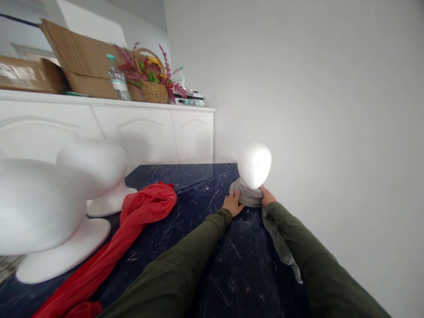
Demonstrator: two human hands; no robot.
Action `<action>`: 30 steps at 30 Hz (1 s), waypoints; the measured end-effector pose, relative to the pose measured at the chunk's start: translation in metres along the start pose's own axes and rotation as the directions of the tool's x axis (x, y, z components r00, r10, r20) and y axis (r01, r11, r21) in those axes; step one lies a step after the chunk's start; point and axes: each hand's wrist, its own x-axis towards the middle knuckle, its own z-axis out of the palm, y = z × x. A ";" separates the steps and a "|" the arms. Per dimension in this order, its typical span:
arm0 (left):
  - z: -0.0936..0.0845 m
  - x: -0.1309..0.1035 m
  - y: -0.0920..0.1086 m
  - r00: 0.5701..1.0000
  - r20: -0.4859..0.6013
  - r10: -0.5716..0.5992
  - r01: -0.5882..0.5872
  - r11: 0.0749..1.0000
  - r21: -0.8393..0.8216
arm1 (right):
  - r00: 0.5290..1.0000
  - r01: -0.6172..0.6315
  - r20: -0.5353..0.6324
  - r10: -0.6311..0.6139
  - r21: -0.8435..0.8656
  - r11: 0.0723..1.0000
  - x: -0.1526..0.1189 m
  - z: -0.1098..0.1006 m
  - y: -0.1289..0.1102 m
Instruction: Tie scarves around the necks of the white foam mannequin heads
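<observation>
Pale grey wall (318, 88) fills the right side, then it's a glossy dark blue, white-veined tabletop (198, 194) along the bottom. White panelled cabinet (142, 128) sits upper left, two smooth white mannequin heads (36, 207) on the left, and a bunched red cloth scarf (145, 207) runs diagonally to the lower left. Next size down is the thin grey cloth scarf (247, 195), right of centre: wrapped level around the neck of an upright white mannequin head (254, 165), its long tail pointing down toward the lower right, alongside the right sleeve. Smallest are the hands, tbh: left hand (233, 204) has fingers spread flat on the wrap's left side; right hand (267, 196) has fingers bent against its right side, can't tell if they're gripping.
</observation>
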 end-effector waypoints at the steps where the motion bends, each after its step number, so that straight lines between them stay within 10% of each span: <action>1: 0.001 -0.001 0.000 1.000 -0.015 0.001 -0.001 1.000 0.006 | 1.000 -0.017 0.016 0.018 -0.039 0.999 0.001 0.000 0.002; 8: -0.007 -0.042 0.004 0.999 -0.041 -0.003 0.005 0.999 0.038 | 0.993 -0.106 -0.087 0.085 -0.273 0.956 -0.053 -0.014 -0.018; 12: -0.019 -0.085 0.016 0.999 0.036 -0.027 0.025 0.999 0.049 | 0.983 0.149 0.153 -0.098 -0.372 0.916 -0.132 -0.021 -0.059; 16: -0.058 -0.173 0.025 0.979 0.201 0.011 -0.021 0.999 0.047 | 0.872 0.345 0.428 -0.237 -0.194 0.918 -0.229 -0.015 -0.105; 19: -0.106 -0.264 0.014 0.972 0.235 0.010 -0.026 0.998 0.061 | 0.884 0.310 0.395 -0.250 -0.094 0.946 -0.283 -0.007 -0.121; 23: -0.166 -0.359 -0.022 0.970 -0.074 -0.234 0.245 0.925 0.291 | 0.951 0.242 0.217 -0.218 -0.091 0.966 -0.304 -0.001 -0.123; 26: -0.190 -0.385 -0.052 0.849 -0.400 -0.345 0.518 0.692 0.503 | 0.964 0.234 0.161 -0.213 -0.128 0.964 -0.300 -0.001 -0.126; 30: -0.198 -0.384 -0.077 0.840 -0.360 -0.405 0.541 0.579 0.610 | 0.963 0.233 0.171 -0.209 -0.135 0.963 -0.298 -0.004 -0.132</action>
